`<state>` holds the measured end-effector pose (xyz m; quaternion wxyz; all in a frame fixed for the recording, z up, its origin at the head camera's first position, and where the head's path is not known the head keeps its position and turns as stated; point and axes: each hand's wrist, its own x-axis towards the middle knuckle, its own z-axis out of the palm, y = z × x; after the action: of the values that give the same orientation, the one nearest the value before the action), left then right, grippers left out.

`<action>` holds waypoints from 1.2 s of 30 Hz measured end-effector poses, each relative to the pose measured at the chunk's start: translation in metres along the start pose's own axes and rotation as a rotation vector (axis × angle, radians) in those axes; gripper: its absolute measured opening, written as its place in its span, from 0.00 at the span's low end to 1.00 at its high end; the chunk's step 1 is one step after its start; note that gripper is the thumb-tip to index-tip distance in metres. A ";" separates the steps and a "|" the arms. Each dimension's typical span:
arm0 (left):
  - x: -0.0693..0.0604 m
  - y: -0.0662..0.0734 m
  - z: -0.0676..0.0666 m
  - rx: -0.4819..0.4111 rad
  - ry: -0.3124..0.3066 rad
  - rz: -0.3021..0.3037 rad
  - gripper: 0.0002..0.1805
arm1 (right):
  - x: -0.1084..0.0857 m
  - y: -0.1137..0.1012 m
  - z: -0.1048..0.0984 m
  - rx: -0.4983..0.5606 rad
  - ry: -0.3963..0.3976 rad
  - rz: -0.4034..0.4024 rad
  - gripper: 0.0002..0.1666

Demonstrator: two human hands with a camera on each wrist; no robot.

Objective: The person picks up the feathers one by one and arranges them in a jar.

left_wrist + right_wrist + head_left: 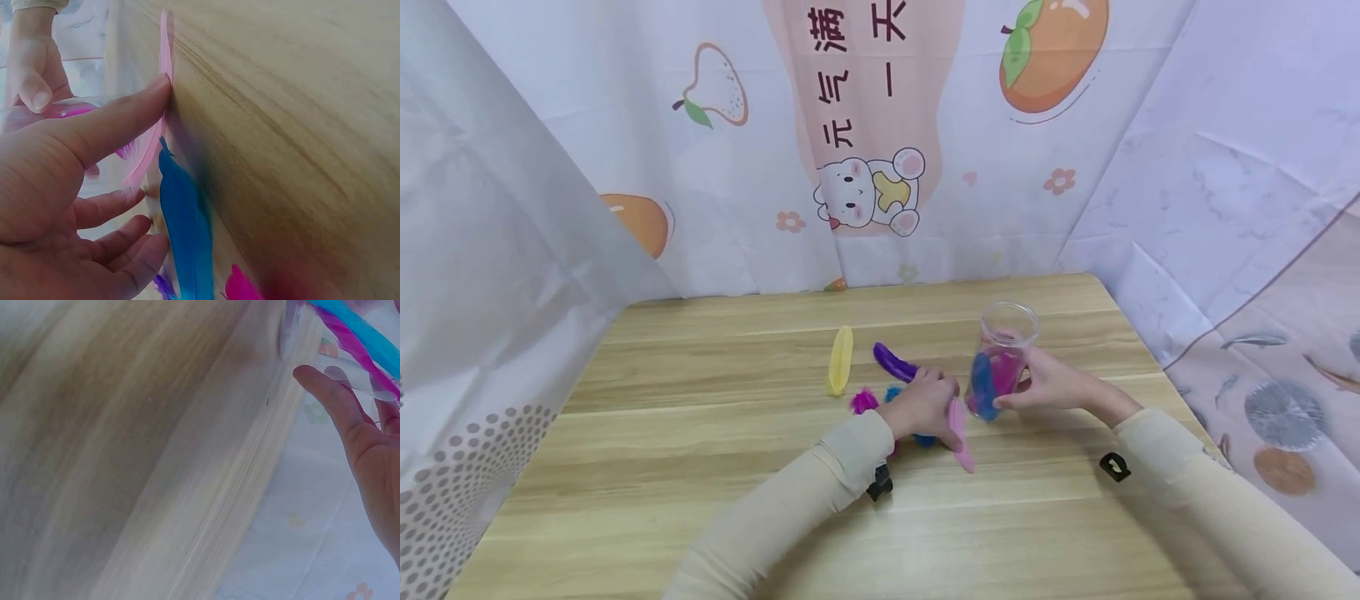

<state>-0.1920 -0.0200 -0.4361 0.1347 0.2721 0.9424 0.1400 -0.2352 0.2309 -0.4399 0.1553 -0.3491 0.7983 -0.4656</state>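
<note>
The left hand [925,404] is low over the tabletop, a pale pink feather [957,425] at its fingers. In the left wrist view the thumb of the left hand [94,169] lies against the pink feather [165,53], with the other fingers bent below. Under that hand lie a blue feather [184,225] and a magenta one [240,287]. The right hand [1052,383] grips an upright clear cup [1010,321] holding blue and magenta feathers [1006,371]. In the right wrist view the right hand [375,456] has its fingers around the cup.
A yellow feather [841,360] and a purple feather [893,362] lie left of the cup on the wooden table [700,475]. A small black object [1115,467] is near the right sleeve. Printed curtains [730,208] hang behind and beside the table.
</note>
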 end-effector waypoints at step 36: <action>0.000 0.001 0.003 -0.079 0.022 0.013 0.34 | -0.001 -0.002 0.002 0.015 0.008 0.003 0.52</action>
<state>-0.1907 -0.0186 -0.4387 0.1341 0.2710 0.9358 0.1810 -0.2330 0.2296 -0.4395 0.1553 -0.3447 0.7961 -0.4726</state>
